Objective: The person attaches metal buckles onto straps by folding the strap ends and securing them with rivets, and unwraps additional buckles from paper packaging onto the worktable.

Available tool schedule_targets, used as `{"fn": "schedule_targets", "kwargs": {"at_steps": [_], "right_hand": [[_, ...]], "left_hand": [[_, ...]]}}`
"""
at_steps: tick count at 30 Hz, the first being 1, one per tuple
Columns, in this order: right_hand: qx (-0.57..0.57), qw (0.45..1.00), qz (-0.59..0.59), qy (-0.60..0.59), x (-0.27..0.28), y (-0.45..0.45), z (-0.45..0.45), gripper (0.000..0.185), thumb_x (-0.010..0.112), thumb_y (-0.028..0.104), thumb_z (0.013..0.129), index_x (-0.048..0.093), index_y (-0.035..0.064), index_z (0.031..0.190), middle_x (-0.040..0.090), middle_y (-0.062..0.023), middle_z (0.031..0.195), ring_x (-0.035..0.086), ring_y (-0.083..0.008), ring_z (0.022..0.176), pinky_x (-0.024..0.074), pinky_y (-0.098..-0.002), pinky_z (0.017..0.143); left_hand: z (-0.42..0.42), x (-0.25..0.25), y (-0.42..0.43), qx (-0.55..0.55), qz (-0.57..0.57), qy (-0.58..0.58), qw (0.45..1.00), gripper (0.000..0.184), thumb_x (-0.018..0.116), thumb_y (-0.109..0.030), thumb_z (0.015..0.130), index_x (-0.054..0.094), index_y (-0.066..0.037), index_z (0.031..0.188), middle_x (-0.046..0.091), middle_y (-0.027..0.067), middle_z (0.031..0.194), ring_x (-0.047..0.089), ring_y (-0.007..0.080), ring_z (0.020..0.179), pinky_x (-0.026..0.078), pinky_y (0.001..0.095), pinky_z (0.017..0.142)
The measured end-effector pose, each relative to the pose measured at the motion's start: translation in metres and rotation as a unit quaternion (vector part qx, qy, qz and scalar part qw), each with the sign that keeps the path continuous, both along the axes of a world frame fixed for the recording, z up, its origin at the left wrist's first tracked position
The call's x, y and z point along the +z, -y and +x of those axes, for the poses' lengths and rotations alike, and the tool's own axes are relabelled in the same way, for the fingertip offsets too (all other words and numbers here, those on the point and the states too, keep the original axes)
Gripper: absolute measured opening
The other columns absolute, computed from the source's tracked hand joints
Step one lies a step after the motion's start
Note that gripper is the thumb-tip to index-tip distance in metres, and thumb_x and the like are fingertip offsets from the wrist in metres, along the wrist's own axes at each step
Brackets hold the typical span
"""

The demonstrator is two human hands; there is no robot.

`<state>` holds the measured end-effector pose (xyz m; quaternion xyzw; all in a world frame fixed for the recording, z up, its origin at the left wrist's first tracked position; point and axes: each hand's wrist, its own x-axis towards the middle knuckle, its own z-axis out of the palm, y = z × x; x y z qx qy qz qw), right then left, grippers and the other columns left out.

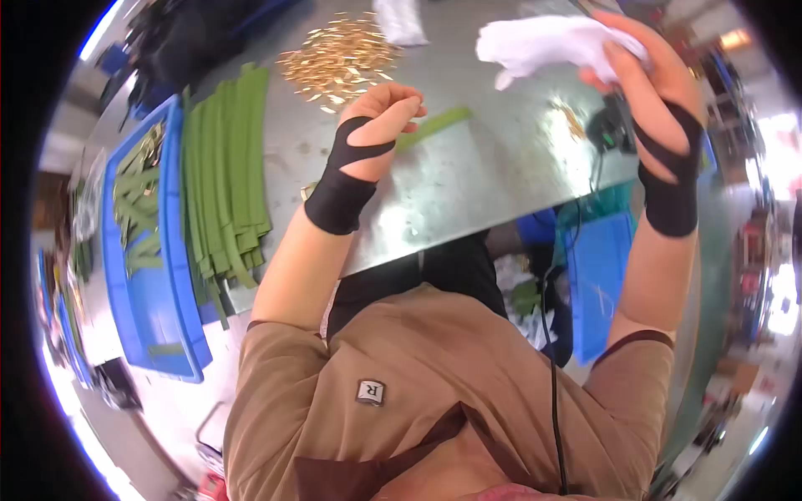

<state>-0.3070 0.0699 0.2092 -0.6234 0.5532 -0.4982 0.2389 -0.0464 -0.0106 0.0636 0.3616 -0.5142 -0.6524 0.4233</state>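
Note:
My right hand [652,63] is raised at the upper right, its fingers and thumb closed on a white glove [543,42] that hangs out to the left over the metal table. My left hand [386,113] is over the table with its fingers curled in; what they hold, if anything, is hidden. Beside that hand a green webbing strap [434,125] lies on the tabletop, its near end hidden behind the wrist. Just beyond my left hand is a heap of small brass-coloured metal pieces [338,58]. Both wrists wear black supports.
Long green straps [225,167] lie side by side at the left table edge. Next to them stands a blue bin [154,326] with strap pieces inside. A white bundle [401,21] lies at the back. A dark device [610,125] with a cable sits right, above another blue bin [597,284].

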Motion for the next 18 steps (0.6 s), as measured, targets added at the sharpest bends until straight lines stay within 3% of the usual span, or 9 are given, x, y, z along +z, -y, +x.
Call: {"fn": "schedule_targets", "kwargs": {"at_steps": [2,4,6,8,10,11,14,15,18], "right_hand": [[0.073,0.997,-0.013,-0.035,-0.002,0.062,0.031,0.029,0.054,0.017,0.098,0.062,-0.0002,0.121,0.067,-0.0096,0.092,0.063,-0.0131,0.069,0.0483,-0.025,0.063],[0.23,0.969,-0.092,-0.001,-0.008,0.118,0.053,0.033,0.054,0.022,0.097,0.063,-0.0024,0.118,0.068,-0.0112,0.082,0.064,-0.0148,0.062,0.0481,-0.0264,0.056],[0.269,0.94,-0.18,-0.105,-0.037,0.18,0.071,0.035,0.055,0.024,0.096,0.065,-0.0033,0.116,0.07,-0.0159,0.086,0.068,-0.021,0.075,0.0513,-0.031,0.067],[0.142,0.954,-0.135,-0.225,-0.034,0.2,0.106,0.036,0.055,0.027,0.093,0.069,-0.0034,0.107,0.07,-0.0225,0.095,0.067,-0.0327,0.092,0.0507,-0.0371,0.081],[0.171,0.935,-0.143,-0.276,-0.057,0.23,0.118,0.036,0.056,0.027,0.092,0.069,-0.0025,0.106,0.07,-0.0232,0.096,0.067,-0.0336,0.093,0.0508,-0.0378,0.081],[0.192,0.915,-0.151,-0.321,-0.065,0.24,0.124,0.035,0.057,0.028,0.091,0.07,-0.0016,0.106,0.07,-0.0238,0.098,0.067,-0.0346,0.095,0.0509,-0.0384,0.082],[0.175,0.927,-0.146,-0.299,-0.051,0.241,0.142,0.035,0.057,0.029,0.091,0.07,-0.0005,0.105,0.07,-0.0231,0.098,0.067,-0.0359,0.095,0.0507,-0.0396,0.084],[0.165,0.934,-0.139,-0.284,-0.049,0.238,0.147,0.035,0.057,0.03,0.091,0.071,0.0,0.104,0.07,-0.0227,0.098,0.066,-0.0365,0.095,0.0506,-0.0403,0.085],[0.178,0.931,-0.137,-0.287,-0.036,0.232,0.162,0.034,0.059,0.027,0.09,0.071,-0.001,0.105,0.07,-0.0228,0.1,0.066,-0.0365,0.096,0.0504,-0.039,0.086]], "left_hand": [[0.021,-0.017,0.018,0.086,-0.039,0.037,0.995,0.025,0.06,-0.017,0.09,0.065,0.001,0.106,0.068,0.0068,0.095,0.063,0.0141,0.089,0.048,0.0255,0.078],[0.039,-0.035,0.04,0.207,-0.099,0.092,0.969,0.026,0.061,-0.019,0.087,0.067,0.001,0.103,0.068,0.0066,0.093,0.062,0.0119,0.085,0.046,0.0243,0.078],[0.054,-0.042,0.055,0.296,-0.153,0.191,0.923,0.027,0.061,-0.018,0.087,0.066,0.001,0.106,0.068,0.0085,0.095,0.062,0.0153,0.087,0.047,0.0265,0.081],[0.07,-0.05,0.07,0.333,-0.191,0.259,0.887,0.026,0.06,-0.014,0.089,0.065,0.002,0.108,0.068,0.0075,0.097,0.061,0.014,0.089,0.047,0.0253,0.083],[0.081,-0.051,0.079,0.364,-0.231,0.368,0.824,0.028,0.058,-0.016,0.088,0.066,0.002,0.108,0.069,0.0104,0.098,0.062,0.0154,0.091,0.048,0.0262,0.084],[0.084,-0.058,0.086,0.37,-0.227,0.367,0.823,0.028,0.058,-0.016,0.088,0.066,0.002,0.108,0.069,0.0104,0.098,0.062,0.0154,0.091,0.048,0.0262,0.084],[0.082,-0.073,0.105,0.34,-0.124,0.16,0.918,0.032,0.057,-0.018,0.087,0.065,0.003,0.111,0.069,0.0091,0.093,0.062,0.016,0.082,0.049,0.0271,0.077],[0.082,-0.072,0.11,0.316,-0.043,0.147,0.936,0.033,0.058,-0.016,0.086,0.065,0.003,0.112,0.069,0.0088,0.093,0.062,0.0139,0.082,0.048,0.0254,0.074],[0.086,-0.09,0.127,0.279,-0.004,0.097,0.956,0.033,0.059,-0.015,0.085,0.064,0.003,0.112,0.068,0.0076,0.091,0.061,0.0123,0.082,0.047,0.0235,0.073]]}}
